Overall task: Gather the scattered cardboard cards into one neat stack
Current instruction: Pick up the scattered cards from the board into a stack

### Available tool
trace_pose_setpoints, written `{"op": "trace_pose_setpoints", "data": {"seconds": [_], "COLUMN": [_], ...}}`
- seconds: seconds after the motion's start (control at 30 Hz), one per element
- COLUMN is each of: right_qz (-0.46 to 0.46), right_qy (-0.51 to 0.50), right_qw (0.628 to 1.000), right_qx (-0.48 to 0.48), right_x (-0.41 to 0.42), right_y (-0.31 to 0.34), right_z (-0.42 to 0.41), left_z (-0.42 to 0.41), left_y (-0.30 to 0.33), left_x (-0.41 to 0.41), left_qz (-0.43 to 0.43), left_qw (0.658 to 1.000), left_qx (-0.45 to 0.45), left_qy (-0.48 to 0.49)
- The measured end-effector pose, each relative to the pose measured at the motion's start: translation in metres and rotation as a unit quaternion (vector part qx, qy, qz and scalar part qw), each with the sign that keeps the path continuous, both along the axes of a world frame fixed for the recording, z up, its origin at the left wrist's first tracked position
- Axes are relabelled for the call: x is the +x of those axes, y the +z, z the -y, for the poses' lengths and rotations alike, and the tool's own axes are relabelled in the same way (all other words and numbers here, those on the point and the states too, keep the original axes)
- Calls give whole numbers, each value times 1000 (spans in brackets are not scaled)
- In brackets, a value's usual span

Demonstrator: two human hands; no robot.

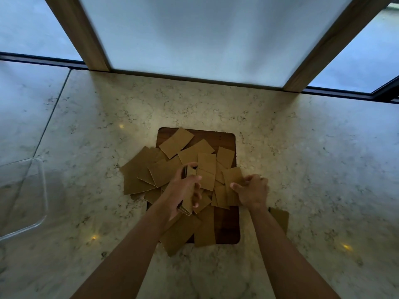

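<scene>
The left hand [185, 190] is clamped on a small upright bundle of brown cardboard cards [187, 203]. The right hand [251, 190] pinches the edge of one flat brown card [233, 176] just beside it. Loose brown cardboard cards [138, 171] lie overlapped all around, on a dark wooden board [226, 139] and spilling onto the pale marbled stone desk [302, 147]. A clear plastic tub [42, 190] stands well apart at the left.

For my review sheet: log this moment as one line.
left hand: holds small stack of brown cardboard cards | right hand: pinching loose card | dark wooden board: cards still scattered | stage: gathering
</scene>
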State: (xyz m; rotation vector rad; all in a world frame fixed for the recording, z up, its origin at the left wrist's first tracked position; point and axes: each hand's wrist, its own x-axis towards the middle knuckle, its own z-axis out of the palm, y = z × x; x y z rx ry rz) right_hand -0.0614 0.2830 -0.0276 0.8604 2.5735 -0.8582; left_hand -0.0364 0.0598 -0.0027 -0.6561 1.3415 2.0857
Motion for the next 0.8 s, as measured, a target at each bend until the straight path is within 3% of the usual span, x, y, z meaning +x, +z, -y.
{"op": "trace_pose_setpoints", "data": {"seconds": [0.13, 0.23, 0.3, 0.37, 0.43, 0.5, 0.6, 0.67, 0.73, 0.8], "right_qz": [-84, -44, -47, -61, -10, -1, -67, -76, -46, -58], "right_qy": [-86, -2, 43, 46, 97, 123, -3, -87, -66, -36], "right_qw": [981, 969, 980, 996, 992, 989, 994, 970, 951, 960], "right_qx": [-149, -242, -189, -46, 78, 87, -86, -215, -300, -270], "right_x": [-1, 1, 0, -7, -9, -13, -25, -27, -24, -22], "right_y": [16, 20, 16, 10, 8, 6, 10, 15, 13, 10], "right_z": [7, 48, 73, 86, 94, 96, 80, 68, 65, 62], "left_z": [-7, -10, -8, -1, 9, 18, 19, 12, 1, -7], "left_y": [2, 2, -2, -6, -8, -10, -11, -6, -3, -4], "left_x": [-5, -8, -8, -7, -5, -4, -13, -22, -30, -36], "left_qz": [-27, -17, 1, 17, 14, -22, -67, -66, -51, -24], "left_qw": [996, 987, 987, 994, 994, 990, 973, 964, 967, 972], "left_qx": [-91, -149, -154, -108, -95, -127, -215, -257, -250, -235], "left_qy": [-2, -55, -47, 4, 52, 60, 41, 13, -16, -18]}}
